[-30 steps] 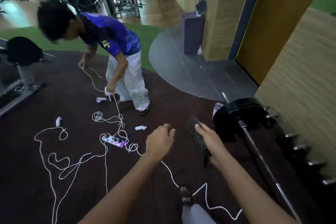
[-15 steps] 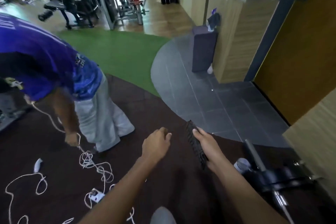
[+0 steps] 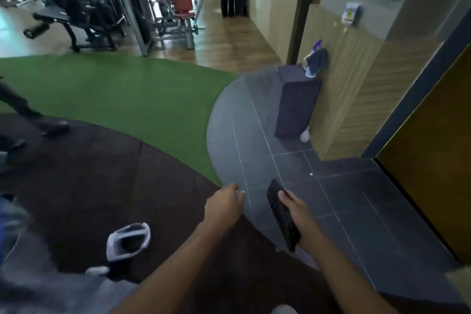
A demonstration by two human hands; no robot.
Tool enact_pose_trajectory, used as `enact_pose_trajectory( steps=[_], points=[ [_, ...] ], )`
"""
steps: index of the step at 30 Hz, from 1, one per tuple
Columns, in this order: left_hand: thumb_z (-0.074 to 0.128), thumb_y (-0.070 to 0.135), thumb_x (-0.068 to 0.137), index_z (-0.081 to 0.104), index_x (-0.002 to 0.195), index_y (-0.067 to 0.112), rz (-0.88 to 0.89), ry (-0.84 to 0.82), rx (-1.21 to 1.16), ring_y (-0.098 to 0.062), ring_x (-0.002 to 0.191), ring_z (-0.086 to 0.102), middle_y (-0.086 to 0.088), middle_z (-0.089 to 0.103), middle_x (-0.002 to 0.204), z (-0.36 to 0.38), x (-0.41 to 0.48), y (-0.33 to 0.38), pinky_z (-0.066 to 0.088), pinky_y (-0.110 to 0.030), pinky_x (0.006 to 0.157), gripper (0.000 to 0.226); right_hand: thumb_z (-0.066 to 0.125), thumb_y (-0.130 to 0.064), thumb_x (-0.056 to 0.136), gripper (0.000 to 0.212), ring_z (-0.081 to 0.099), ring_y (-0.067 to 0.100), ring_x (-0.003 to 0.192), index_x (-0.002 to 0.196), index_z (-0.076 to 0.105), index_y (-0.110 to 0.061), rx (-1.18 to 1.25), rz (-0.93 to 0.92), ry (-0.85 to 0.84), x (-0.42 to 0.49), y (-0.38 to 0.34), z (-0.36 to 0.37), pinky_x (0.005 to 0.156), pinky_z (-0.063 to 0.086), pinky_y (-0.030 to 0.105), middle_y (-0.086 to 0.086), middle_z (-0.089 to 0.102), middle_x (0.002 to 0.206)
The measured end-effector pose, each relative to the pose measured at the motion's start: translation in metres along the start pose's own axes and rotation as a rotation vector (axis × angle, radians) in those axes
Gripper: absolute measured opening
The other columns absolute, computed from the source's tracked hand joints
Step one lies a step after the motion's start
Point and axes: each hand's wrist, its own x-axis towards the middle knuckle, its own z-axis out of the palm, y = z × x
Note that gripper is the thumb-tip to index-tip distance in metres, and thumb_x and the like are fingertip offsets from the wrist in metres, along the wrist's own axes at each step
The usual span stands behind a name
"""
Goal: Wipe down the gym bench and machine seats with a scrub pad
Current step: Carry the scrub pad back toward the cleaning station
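My right hand (image 3: 298, 214) grips a dark rectangular scrub pad (image 3: 281, 214), held on edge over the grey tiled floor. My left hand (image 3: 224, 205) hangs beside it, fingers loosely curled and holding nothing. Far ahead at the top left stands a black gym bench (image 3: 54, 18) with black machines behind it. Right of those is a machine with a red seat and back pad (image 3: 181, 0). Both are well out of reach of my hands.
A dark box (image 3: 295, 99) with a spray bottle and cloth (image 3: 314, 60) on top stands against the wooden wall. A green turf strip (image 3: 122, 99) and dark rubber floor lie ahead. A person's shoe and leg (image 3: 128, 241) are at the lower left; another person stands far back.
My view has swung up and forward; the barbell, white cables and the bending person in blue have slid out of frame. My hands keep the same pose, pad still held.
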Motion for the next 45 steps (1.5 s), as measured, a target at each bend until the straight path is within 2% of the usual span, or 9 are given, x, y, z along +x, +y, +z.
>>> enact_pose_trajectory(
  steps=[4,10,17,23,27,33,37,42,45],
  points=[
    [0.04,0.035,0.099,0.059,0.11,0.014,0.024,-0.011,0.029,-0.03,0.104,0.062,-0.007,0.067,0.112,-0.037,0.133,0.016,0.049,-0.04,0.088,0.031,0.057,-0.037,0.098,0.04,0.064,0.027,0.11,0.134,0.06,-0.02,0.01,-0.01,0.044,0.123,-0.062,0.015,0.102,0.049,0.05,0.006,0.067,0.124],
    [0.041,0.041,0.1,0.051,0.135,0.019,0.015,-0.004,0.073,-0.029,0.118,0.058,-0.007,0.062,0.131,-0.066,0.34,0.031,0.048,-0.041,0.095,0.043,0.053,-0.027,0.101,0.018,0.068,0.023,0.097,0.115,0.063,-0.025,0.091,-0.042,-0.012,0.315,-0.15,0.033,0.096,0.053,0.043,-0.001,0.07,0.1],
    [0.039,0.041,0.102,0.049,0.137,0.019,-0.009,0.014,0.065,-0.028,0.114,0.06,-0.006,0.063,0.129,-0.125,0.538,0.053,0.05,-0.04,0.09,0.043,0.053,-0.029,0.101,0.025,0.065,0.024,0.101,0.125,0.06,-0.025,0.07,-0.031,-0.045,0.487,-0.277,0.056,0.098,0.051,0.043,0.003,0.068,0.109],
    [0.039,0.04,0.101,0.05,0.136,0.018,0.045,-0.011,0.062,-0.029,0.116,0.059,-0.006,0.062,0.132,-0.157,0.719,0.068,0.048,-0.038,0.09,0.043,0.054,-0.029,0.1,0.038,0.064,0.028,0.111,0.134,0.059,-0.015,0.052,-0.01,0.03,0.64,-0.344,0.076,0.103,0.049,0.049,0.009,0.066,0.126],
    [0.037,0.041,0.101,0.051,0.134,0.019,0.125,-0.07,0.085,-0.029,0.117,0.058,-0.006,0.061,0.133,-0.168,0.845,0.078,0.046,-0.038,0.092,0.042,0.052,-0.023,0.102,0.035,0.062,0.027,0.113,0.134,0.058,-0.01,0.113,-0.007,0.142,0.741,-0.386,0.088,0.101,0.049,0.041,0.008,0.065,0.125],
    [0.037,0.038,0.102,0.054,0.129,0.017,0.323,-0.201,0.178,-0.031,0.112,0.06,-0.01,0.063,0.127,-0.187,0.991,0.118,0.049,-0.038,0.091,0.038,0.048,-0.023,0.104,0.037,0.059,0.017,0.103,0.138,0.054,-0.011,0.227,0.022,0.317,0.844,-0.437,0.083,0.072,0.049,0.017,0.0,0.059,0.123],
    [0.038,0.035,0.102,0.054,0.131,0.016,0.461,-0.267,0.227,-0.033,0.116,0.057,-0.012,0.06,0.13,-0.177,1.075,0.163,0.047,-0.039,0.092,0.038,0.05,-0.025,0.103,0.039,0.058,0.027,0.119,0.138,0.054,-0.01,0.274,0.063,0.451,0.915,-0.452,0.061,0.098,0.047,0.035,0.009,0.059,0.135],
    [0.041,0.036,0.102,0.05,0.139,0.018,0.681,-0.372,0.297,-0.03,0.125,0.052,-0.006,0.053,0.14,-0.108,1.193,0.23,0.046,-0.04,0.099,0.042,0.045,-0.024,0.104,0.034,0.057,0.023,0.106,0.133,0.055,-0.01,0.332,0.119,0.69,1.018,-0.448,0.001,0.088,0.045,0.031,0.009,0.061,0.128],
    [0.044,0.029,0.102,0.05,0.138,0.016,0.817,-0.411,0.348,-0.03,0.127,0.049,-0.007,0.053,0.141,-0.047,1.261,0.267,0.044,-0.041,0.1,0.039,0.039,-0.024,0.106,0.038,0.054,0.027,0.119,0.139,0.049,-0.008,0.321,0.163,0.88,1.095,-0.434,-0.045,0.098,0.042,0.035,0.013,0.055,0.138]
  ],
)
